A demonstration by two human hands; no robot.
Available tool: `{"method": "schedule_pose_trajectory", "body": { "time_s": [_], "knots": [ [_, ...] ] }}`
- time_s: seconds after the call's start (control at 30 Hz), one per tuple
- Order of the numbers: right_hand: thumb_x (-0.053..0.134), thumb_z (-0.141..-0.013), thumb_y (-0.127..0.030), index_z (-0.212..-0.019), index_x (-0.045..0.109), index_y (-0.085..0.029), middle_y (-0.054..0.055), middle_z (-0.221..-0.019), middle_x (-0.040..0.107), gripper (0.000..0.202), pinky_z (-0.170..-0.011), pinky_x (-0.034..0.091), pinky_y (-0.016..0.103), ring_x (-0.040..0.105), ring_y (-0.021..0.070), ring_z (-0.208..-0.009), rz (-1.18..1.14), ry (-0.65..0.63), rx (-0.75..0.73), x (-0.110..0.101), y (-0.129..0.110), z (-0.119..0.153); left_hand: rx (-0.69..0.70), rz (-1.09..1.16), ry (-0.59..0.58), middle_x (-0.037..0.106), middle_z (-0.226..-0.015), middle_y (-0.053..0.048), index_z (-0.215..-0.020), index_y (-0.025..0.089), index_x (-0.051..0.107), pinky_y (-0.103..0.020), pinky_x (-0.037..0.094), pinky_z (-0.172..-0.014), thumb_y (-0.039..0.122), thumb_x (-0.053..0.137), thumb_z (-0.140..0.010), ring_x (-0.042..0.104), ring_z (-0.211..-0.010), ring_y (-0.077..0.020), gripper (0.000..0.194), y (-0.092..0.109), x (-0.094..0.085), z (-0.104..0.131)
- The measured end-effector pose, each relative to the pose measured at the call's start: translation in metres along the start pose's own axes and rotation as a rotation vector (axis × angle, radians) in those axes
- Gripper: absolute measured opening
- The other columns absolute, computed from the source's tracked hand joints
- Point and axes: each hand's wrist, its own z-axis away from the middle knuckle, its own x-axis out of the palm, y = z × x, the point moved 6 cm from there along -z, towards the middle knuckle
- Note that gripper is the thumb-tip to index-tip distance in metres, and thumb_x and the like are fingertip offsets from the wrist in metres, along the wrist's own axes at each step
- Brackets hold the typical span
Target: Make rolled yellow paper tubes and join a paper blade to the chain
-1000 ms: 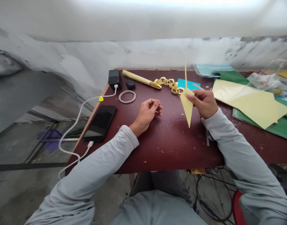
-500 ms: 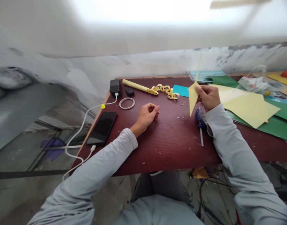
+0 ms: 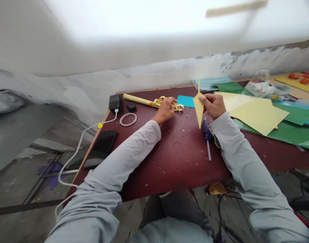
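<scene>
My right hand (image 3: 214, 105) pinches a pointed, kite-shaped piece of yellow paper (image 3: 199, 107), with a thin strip rising from its top. Beneath that hand lies a blue glue gun (image 3: 207, 132) with a clear glue stick poking out toward me. At the back of the table, my left hand (image 3: 166, 109) is over a curly yellow paper strip (image 3: 179, 107), its fingers bent and apart; whether they touch the strip is unclear. The strip adjoins a rolled yellow paper tube (image 3: 136, 99). Between my hands, farther back, is a small blue card (image 3: 186, 100).
Toward the left edge are a black charger (image 3: 115, 102), a small black case (image 3: 131, 107), a pale ring (image 3: 128, 119) and a phone (image 3: 101, 145) beside a white cable (image 3: 80, 143). Yellow sheets (image 3: 255, 113) and green sheets (image 3: 296, 135) overlap at right, near a tape roll (image 3: 282, 89).
My left hand has moved forward from the middle of the table to the curly strip, and its fingers have spread. My right hand still grips the yellow paper. The view has shifted slightly.
</scene>
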Motion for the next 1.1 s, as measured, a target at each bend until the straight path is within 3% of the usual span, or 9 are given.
{"method": "schedule_pose_trajectory", "body": {
  "time_s": [0.1,0.2,0.4,0.53,0.63,0.8,0.9,1.0,1.1],
  "knots": [
    [0.080,-0.078,-0.045,-0.077,0.076,-0.018,0.002,-0.064,0.068,0.028,-0.038,0.044,0.025,0.057,0.0126,-0.049,-0.011,-0.037,0.050,0.004,0.003,0.000,0.047,-0.173,-0.112,0.066,-0.127,-0.017,-0.127,0.012,0.068,-0.042,0.045,-0.109,0.008,0.062,-0.090,0.062,-0.117,-0.0261,0.037,-0.003,0.012,-0.018],
    [0.081,-0.075,-0.044,-0.071,0.070,-0.018,0.001,-0.061,0.065,0.028,-0.039,0.044,0.024,0.056,0.0117,-0.049,-0.021,-0.077,0.084,0.008,0.006,0.000,0.097,-0.215,-0.208,0.062,-0.136,-0.017,-0.134,0.013,0.068,-0.042,0.043,-0.111,0.013,0.063,-0.093,0.061,-0.121,-0.0274,0.041,0.000,0.022,-0.027],
    [0.083,-0.069,-0.038,-0.068,0.063,-0.020,0.002,-0.063,0.065,0.027,-0.041,0.045,0.026,0.059,0.0143,-0.053,-0.032,-0.109,0.165,0.011,0.014,0.000,0.136,-0.309,-0.276,0.062,-0.127,-0.014,-0.115,0.016,0.076,-0.040,0.046,-0.104,0.014,0.059,-0.094,0.064,-0.110,-0.0257,0.027,0.010,0.031,-0.021],
    [0.079,-0.069,-0.031,-0.067,0.059,-0.020,0.001,-0.062,0.064,0.023,-0.046,0.039,0.025,0.057,0.0137,-0.056,0.019,-0.112,0.127,0.009,0.013,-0.002,0.161,-0.250,-0.216,0.066,-0.117,-0.013,-0.107,0.016,0.077,-0.037,0.047,-0.099,0.011,0.058,-0.092,0.063,-0.105,-0.0230,0.026,0.014,0.021,-0.007],
    [0.078,-0.073,-0.031,-0.081,0.062,-0.022,0.001,-0.065,0.067,0.020,-0.051,0.041,0.028,0.059,0.0164,-0.059,0.079,-0.154,0.061,0.008,0.009,-0.002,0.162,-0.180,-0.188,0.069,-0.112,-0.011,-0.107,0.016,0.077,-0.035,0.048,-0.096,0.013,0.058,-0.092,0.063,-0.095,-0.0197,0.024,0.014,0.007,0.007],
    [0.066,-0.089,-0.030,-0.116,0.071,-0.019,0.005,-0.083,0.072,0.030,-0.069,0.049,0.036,0.061,0.0193,-0.068,0.493,-0.151,-0.288,0.003,-0.009,0.002,0.120,-0.051,-0.119,0.072,-0.108,-0.009,-0.101,0.018,0.077,-0.033,0.050,-0.090,0.018,0.067,-0.089,0.065,-0.085,-0.0167,0.016,0.012,-0.023,0.031],
    [0.057,-0.094,-0.027,-0.129,0.069,-0.016,0.011,-0.099,0.076,0.038,-0.079,0.051,0.038,0.068,0.0240,-0.083,0.687,-0.248,-0.394,0.010,-0.007,0.004,0.109,-0.008,-0.081,0.074,-0.102,-0.008,-0.094,0.019,0.077,-0.034,0.050,-0.091,0.018,0.073,-0.084,0.067,-0.090,-0.0193,0.011,0.008,-0.037,0.046],
    [0.051,-0.096,-0.025,-0.127,0.071,-0.016,0.014,-0.115,0.076,0.038,-0.090,0.052,0.040,0.070,0.0274,-0.100,0.787,-0.380,-0.455,0.021,0.001,0.008,0.103,0.002,-0.081,0.074,-0.101,-0.008,-0.090,0.019,0.077,-0.034,0.049,-0.092,0.018,0.076,-0.082,0.067,-0.093,-0.0201,0.009,0.003,-0.042,0.059],
    [0.048,-0.097,-0.023,-0.123,0.073,-0.016,0.014,-0.118,0.075,0.037,-0.094,0.052,0.040,0.070,0.0275,-0.105,0.824,-0.464,-0.497,0.027,0.007,0.011,0.053,0.036,-0.047,0.074,-0.098,-0.007,-0.090,0.018,0.076,-0.031,0.050,-0.082,0.023,0.075,-0.085,0.066,-0.086,-0.0179,0.007,-0.003,-0.043,0.067]
  ]
}}
